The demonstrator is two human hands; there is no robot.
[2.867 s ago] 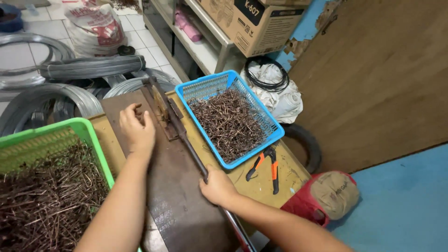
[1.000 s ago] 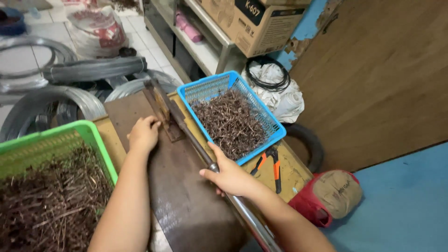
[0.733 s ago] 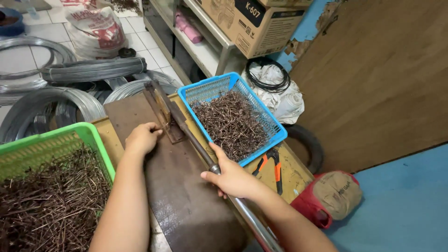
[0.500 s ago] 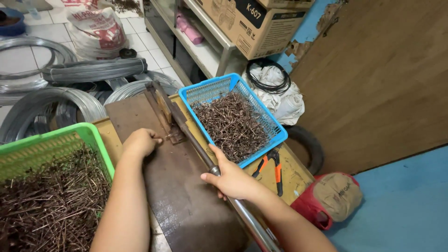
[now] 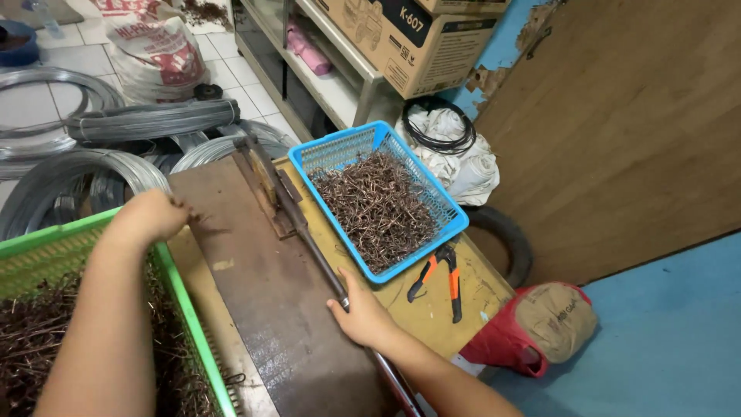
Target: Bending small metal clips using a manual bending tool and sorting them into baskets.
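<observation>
My right hand (image 5: pixel 363 315) grips the long metal lever (image 5: pixel 312 249) of a cutter hinged at the far end of a dark rusty work plate (image 5: pixel 262 293); the lever lies low along the plate. My left hand (image 5: pixel 150 218) is closed at the plate's left edge, above the rim of a green basket (image 5: pixel 181 301), with short brown wire pieces in its fingers. The green basket holds many dark wire pieces. A blue basket (image 5: pixel 448 212) to the right of the lever is filled with short bent brown wire pieces.
Orange-handled pliers (image 5: pixel 440 272) lie on the yellow board beside the blue basket. Coils of grey wire (image 5: pixel 100 166) sit on the tiled floor beyond the plate. A metal shelf with a cardboard box (image 5: pixel 401 38), a white sack, and a red-and-tan bag (image 5: pixel 540 324) stand nearby.
My left hand has pulled back from the cutter to the plate's left edge over the green basket. My right hand has slid down the lever, which now lies lower.
</observation>
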